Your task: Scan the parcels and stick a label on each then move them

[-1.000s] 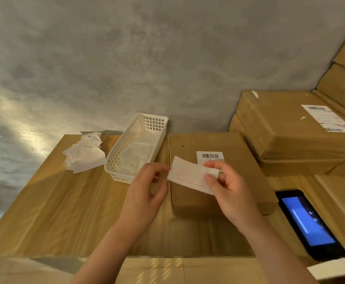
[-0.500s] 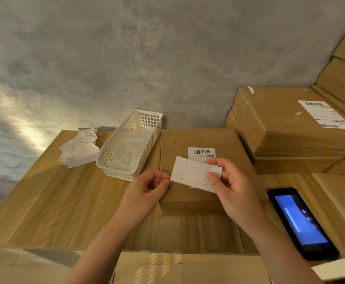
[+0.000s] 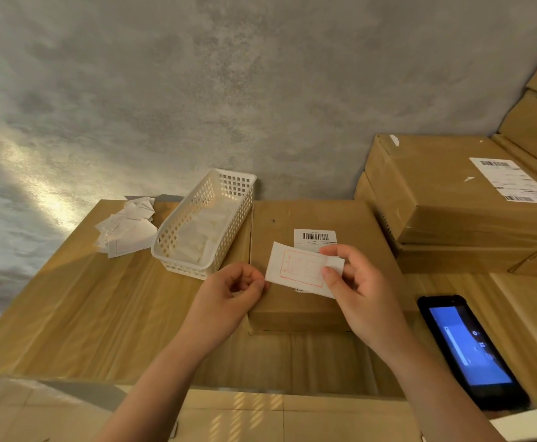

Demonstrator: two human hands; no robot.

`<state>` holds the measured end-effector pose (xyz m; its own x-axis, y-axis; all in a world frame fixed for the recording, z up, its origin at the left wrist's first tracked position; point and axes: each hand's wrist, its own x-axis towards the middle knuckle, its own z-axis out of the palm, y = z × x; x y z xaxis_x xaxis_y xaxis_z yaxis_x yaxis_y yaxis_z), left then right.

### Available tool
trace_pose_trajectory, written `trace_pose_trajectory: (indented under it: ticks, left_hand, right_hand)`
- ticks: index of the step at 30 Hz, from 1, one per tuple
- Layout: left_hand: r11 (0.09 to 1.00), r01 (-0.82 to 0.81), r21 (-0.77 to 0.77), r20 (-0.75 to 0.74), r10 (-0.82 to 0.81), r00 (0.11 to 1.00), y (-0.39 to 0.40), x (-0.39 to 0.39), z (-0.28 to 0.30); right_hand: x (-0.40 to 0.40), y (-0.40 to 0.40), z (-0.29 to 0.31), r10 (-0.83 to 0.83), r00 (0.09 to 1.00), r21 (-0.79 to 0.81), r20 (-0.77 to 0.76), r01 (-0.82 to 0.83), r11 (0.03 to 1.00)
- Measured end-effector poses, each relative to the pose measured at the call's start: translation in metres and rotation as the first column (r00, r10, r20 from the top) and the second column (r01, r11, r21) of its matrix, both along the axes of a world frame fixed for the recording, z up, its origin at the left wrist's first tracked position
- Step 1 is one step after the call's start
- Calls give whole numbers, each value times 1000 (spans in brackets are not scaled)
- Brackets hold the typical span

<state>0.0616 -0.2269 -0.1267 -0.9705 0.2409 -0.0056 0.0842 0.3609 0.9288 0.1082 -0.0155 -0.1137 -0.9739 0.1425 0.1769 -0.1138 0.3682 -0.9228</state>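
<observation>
A flat brown parcel point(image 3: 321, 215) lies on the wooden table point(image 3: 101, 307) with a small barcode sticker point(image 3: 315, 236) on its top. My right hand point(image 3: 363, 291) pinches a white label point(image 3: 299, 267) with a red printed frame by its right end, just above the parcel. My left hand point(image 3: 229, 295) has its fingers curled, with thumb and forefinger pinching the label's lower left corner. A black handheld scanner point(image 3: 471, 349) with a lit blue screen lies on the table to the right of the parcel.
A white plastic basket point(image 3: 209, 193) with papers in it stands left of the parcel. Loose white paper slips point(image 3: 127, 228) are heaped at the table's far left. Stacked cardboard boxes point(image 3: 445, 193), one with a shipping label, fill the right; a grey wall is behind.
My left hand let go of the label's left edge, drew back slightly, and now meets its lower left corner again. The right hand holds the label at the same spot.
</observation>
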Motion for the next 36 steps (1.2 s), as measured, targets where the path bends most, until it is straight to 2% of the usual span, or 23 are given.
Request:
trace_pose_trajectory:
  ticks: [36]
  left_hand:
    - [999,26,43,7,-26,1000,-2,-1,-1]
  right_hand:
    - [0,-2,-3,-8,1000,27,0,8,1000]
